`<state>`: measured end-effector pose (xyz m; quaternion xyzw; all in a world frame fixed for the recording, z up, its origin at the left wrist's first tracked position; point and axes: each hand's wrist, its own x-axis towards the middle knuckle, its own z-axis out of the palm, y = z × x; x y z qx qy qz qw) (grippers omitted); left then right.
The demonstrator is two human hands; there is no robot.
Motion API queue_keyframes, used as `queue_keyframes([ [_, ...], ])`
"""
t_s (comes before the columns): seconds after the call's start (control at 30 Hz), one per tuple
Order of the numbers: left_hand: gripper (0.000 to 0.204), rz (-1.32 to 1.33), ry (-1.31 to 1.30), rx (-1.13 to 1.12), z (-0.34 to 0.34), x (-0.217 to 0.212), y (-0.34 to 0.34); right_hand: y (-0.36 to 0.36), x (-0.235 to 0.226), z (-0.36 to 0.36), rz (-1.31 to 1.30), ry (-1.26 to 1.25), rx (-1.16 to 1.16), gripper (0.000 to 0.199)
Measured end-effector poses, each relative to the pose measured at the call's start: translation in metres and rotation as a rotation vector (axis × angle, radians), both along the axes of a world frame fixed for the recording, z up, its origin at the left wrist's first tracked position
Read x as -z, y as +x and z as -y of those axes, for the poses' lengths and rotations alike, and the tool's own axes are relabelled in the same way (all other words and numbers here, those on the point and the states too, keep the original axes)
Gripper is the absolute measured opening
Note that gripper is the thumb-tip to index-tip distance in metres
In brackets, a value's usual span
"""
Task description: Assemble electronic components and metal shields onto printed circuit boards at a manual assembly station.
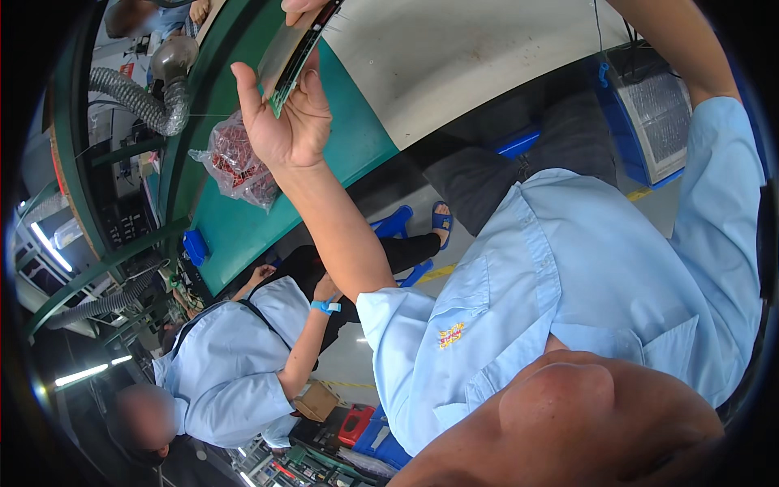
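Observation:
A thin circuit board (294,65) with a greyish face, a dark edge and a green corner stands tilted at the top of the view. My left hand (288,122) holds its lower end, thumb on one side and fingers on the other. Fingertips of my right hand (302,5) press on the board's upper end; the rest of that hand is cut off by the top edge. My right forearm leaves the picture at the upper right. Beside my left wrist, a clear plastic bag (238,162) of red parts lies on the green bench mat (235,235).
A pale bench surface (430,61) adjoins the mat. A green metal frame (174,162) and a ribbed duct (134,91) stand at left. Another person (235,357) in light blue sits close by on my left. A blue-framed unit with a filter panel (653,122) stands at right.

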<state>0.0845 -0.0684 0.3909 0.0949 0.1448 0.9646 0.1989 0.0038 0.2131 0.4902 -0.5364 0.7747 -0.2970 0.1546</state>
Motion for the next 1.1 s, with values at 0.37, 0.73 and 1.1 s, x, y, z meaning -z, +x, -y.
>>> queue_keyframes([
  [0.37, 0.064, -0.053, -0.069, 0.093, 0.005, 0.006, -0.001, 0.001, 0.003, -0.009, -0.098, 0.019, 0.017, 0.065],
  [0.73, 0.062, -0.044, -0.112, 0.057, 0.002, 0.003, -0.004, 0.017, -0.001, -0.015, -0.131, -0.033, 0.008, 0.065],
  [1.1, 0.057, -0.039, -0.129, 0.061, 0.005, 0.003, -0.005, -0.006, 0.005, 0.008, -0.187, 0.003, -0.058, 0.067],
])
